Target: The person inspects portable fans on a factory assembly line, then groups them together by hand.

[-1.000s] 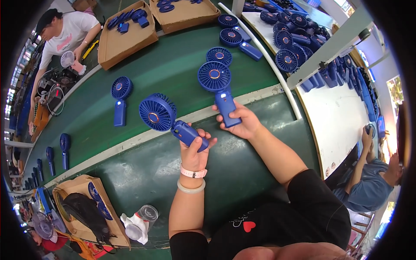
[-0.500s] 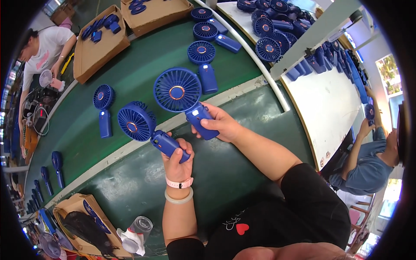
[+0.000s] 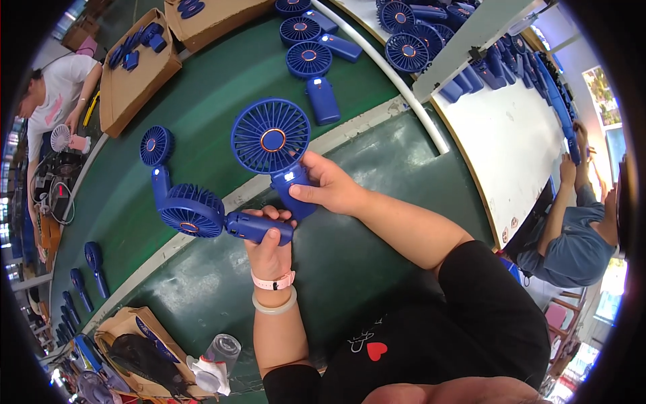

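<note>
My left hand [image 3: 268, 244] is closed round the handle of a blue handheld fan [image 3: 192, 210], whose round head points to the left. In my right hand [image 3: 333, 185] is another blue handheld fan [image 3: 272, 137], upright, with a lit display on its handle. My right thumb lies on that handle's front. The two handles are close together over the dark green table edge. Behind the left fan's head, a third blue fan [image 3: 157, 145] lies on the green belt, its handle partly covered. Farther back on the belt lies another blue fan [image 3: 308, 60] with a lit display.
Cardboard trays [image 3: 134, 91] with fan parts stand at the far left. Many blue fans fill the white table [image 3: 494, 155] at the right, behind a metal post [image 3: 464, 57]. A small carton [image 3: 111, 330] and a clear cup [image 3: 224, 350] are at the near left. Co-workers sit on both sides.
The fan in my left hand has tipped over to the left, its handle now nearly level. The right-hand fan has shifted slightly left and turned more upright. The view has shifted slightly.
</note>
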`<control>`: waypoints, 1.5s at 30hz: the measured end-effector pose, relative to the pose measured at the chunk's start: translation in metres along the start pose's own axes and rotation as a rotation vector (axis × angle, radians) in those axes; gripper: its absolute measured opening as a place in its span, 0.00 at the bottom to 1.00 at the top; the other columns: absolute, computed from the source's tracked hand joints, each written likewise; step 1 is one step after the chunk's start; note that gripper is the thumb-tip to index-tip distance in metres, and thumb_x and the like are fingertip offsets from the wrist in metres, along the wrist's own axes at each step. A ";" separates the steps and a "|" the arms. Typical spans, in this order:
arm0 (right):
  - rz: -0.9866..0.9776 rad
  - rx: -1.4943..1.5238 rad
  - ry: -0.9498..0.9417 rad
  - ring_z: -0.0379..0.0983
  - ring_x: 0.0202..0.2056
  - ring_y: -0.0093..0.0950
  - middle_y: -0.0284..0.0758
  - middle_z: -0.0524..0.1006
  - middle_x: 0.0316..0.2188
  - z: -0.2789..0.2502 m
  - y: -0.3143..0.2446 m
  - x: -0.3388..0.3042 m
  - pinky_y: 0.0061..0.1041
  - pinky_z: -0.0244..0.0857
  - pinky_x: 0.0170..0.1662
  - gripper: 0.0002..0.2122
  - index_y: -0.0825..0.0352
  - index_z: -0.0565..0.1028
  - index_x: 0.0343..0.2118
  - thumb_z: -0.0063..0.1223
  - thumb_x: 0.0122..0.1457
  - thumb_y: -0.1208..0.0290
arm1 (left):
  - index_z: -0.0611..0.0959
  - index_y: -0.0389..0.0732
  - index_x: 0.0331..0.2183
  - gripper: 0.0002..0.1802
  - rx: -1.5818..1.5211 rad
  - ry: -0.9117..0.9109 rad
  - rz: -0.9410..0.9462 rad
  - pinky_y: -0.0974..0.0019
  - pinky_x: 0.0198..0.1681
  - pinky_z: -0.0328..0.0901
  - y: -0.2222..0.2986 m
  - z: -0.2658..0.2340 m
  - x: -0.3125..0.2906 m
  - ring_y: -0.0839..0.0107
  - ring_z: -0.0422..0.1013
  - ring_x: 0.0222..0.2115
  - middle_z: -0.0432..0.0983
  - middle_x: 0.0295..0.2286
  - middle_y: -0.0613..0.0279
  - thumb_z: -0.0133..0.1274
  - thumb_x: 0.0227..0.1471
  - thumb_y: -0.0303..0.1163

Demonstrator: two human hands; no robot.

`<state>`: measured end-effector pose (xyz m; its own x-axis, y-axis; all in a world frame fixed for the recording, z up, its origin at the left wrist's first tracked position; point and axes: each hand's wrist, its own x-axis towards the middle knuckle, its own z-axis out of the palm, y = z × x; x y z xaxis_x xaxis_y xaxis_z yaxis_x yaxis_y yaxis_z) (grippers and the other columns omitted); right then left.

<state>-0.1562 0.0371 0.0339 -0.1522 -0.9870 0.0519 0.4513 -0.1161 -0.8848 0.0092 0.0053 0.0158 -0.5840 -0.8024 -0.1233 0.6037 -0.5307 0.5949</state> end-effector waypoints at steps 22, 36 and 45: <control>-0.028 -0.041 0.065 0.65 0.41 0.17 0.31 0.69 0.40 0.000 0.001 -0.001 0.20 0.61 0.45 0.21 0.71 0.61 0.49 0.48 0.50 0.82 | 0.65 0.48 0.46 0.33 -0.007 -0.007 0.025 0.56 0.48 0.61 0.000 -0.001 0.002 0.62 0.63 0.48 0.66 0.46 0.57 0.59 0.36 0.20; -0.047 -0.058 0.093 0.65 0.41 0.17 0.31 0.69 0.41 0.000 0.002 0.000 0.20 0.61 0.46 0.22 0.70 0.61 0.50 0.48 0.50 0.82 | 0.64 0.47 0.47 0.35 -0.027 -0.042 0.023 0.54 0.56 0.52 0.000 0.000 0.003 0.59 0.60 0.51 0.64 0.48 0.55 0.59 0.36 0.19; 0.061 0.076 0.080 0.67 0.41 0.19 0.32 0.70 0.40 -0.008 0.005 0.002 0.21 0.62 0.46 0.22 0.69 0.61 0.50 0.50 0.51 0.80 | 0.63 0.48 0.48 0.35 -0.020 -0.085 0.012 0.52 0.57 0.50 -0.001 0.000 0.003 0.59 0.58 0.52 0.63 0.49 0.56 0.57 0.37 0.20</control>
<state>-0.1611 0.0357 0.0264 -0.1901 -0.9809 -0.0410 0.5268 -0.0667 -0.8474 0.0071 0.0037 0.0147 -0.6202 -0.7829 -0.0481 0.6210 -0.5276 0.5797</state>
